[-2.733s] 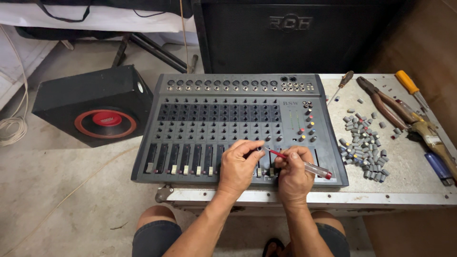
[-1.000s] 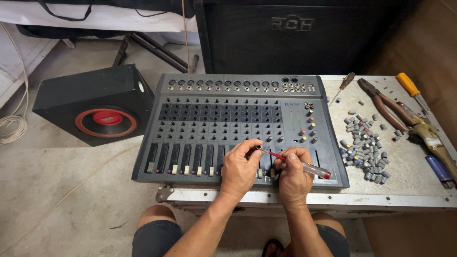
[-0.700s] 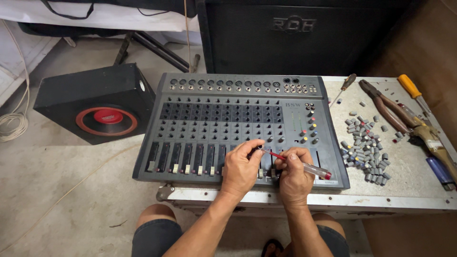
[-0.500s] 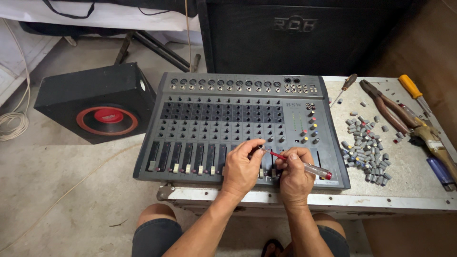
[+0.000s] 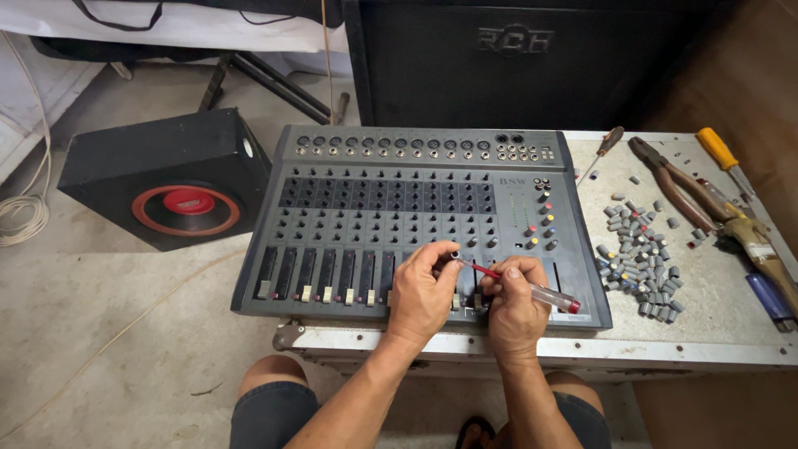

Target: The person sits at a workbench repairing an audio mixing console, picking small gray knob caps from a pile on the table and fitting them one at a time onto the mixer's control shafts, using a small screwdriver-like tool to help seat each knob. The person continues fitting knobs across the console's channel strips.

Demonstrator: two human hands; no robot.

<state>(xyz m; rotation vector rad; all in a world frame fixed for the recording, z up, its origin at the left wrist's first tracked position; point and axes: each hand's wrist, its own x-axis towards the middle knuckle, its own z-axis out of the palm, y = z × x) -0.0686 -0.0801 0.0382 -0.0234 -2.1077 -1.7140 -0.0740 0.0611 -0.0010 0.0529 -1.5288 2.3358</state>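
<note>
Now: right hand (image 5: 515,308) grips screwdriver (image 5: 532,291) | tip up-left, near-level | left hand (image 5: 422,291) seemingly pinches tip.

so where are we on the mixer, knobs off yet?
Mostly off: a pile of grey knobs lies loose on the table right of the mixer, whose rotary rows show bare shafts. In hand: right hand works a small screwdriver at the fader row, left hand steadying. Left: coloured knobs and fader caps remain on.
</note>
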